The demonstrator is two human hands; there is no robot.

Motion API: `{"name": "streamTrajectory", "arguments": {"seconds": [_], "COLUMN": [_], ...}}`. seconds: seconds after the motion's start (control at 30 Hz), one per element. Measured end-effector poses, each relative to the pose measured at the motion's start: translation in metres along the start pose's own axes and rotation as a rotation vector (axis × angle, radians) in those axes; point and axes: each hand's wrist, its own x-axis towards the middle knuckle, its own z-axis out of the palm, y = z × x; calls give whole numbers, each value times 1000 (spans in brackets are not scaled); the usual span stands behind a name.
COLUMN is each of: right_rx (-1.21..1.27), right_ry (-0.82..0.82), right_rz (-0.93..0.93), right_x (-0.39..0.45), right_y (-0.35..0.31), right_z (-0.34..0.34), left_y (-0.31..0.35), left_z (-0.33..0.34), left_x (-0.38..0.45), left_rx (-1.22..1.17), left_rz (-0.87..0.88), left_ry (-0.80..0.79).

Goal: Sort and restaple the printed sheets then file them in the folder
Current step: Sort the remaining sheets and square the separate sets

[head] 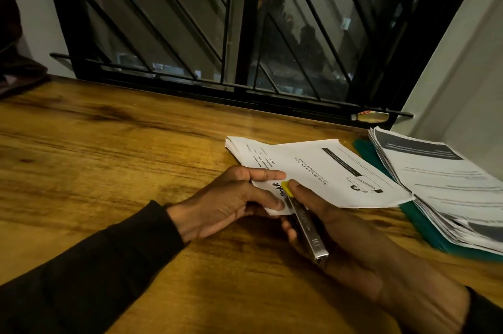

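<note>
A small bundle of printed sheets (313, 170) lies on the wooden table (109, 143) in front of me. My left hand (228, 203) pinches its near corner between thumb and fingers. My right hand (334, 227) grips a metal stapler (307, 227) with a yellow tip, and the tip sits over that same corner of the bundle. To the right, a thicker stack of printed sheets (441, 184) rests on a green folder (424, 225), which shows only along its left and near edges.
A black barred window (217, 34) runs along the table's far edge. A white wall (462, 75) closes the right side. A small bottle-like object (371, 117) lies on the sill. Dark cloth (16, 75) hangs at the far left.
</note>
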Motion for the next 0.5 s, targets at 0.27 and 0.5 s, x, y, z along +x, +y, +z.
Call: {"name": "streamTrajectory", "arguments": {"seconds": [0.27,0.5], "right_rx": [-84,-139], "right_ry": [7,27], "right_rz": [2,-71], "right_x": [3,5], "right_y": [3,6], "right_z": [-2,-2], "left_y": [-3,-2], "left_z": [-3,-2], "left_x": [4,7], "left_rx": [11,3], "left_rz": [-15,61], "left_ry": [-1,84]}}
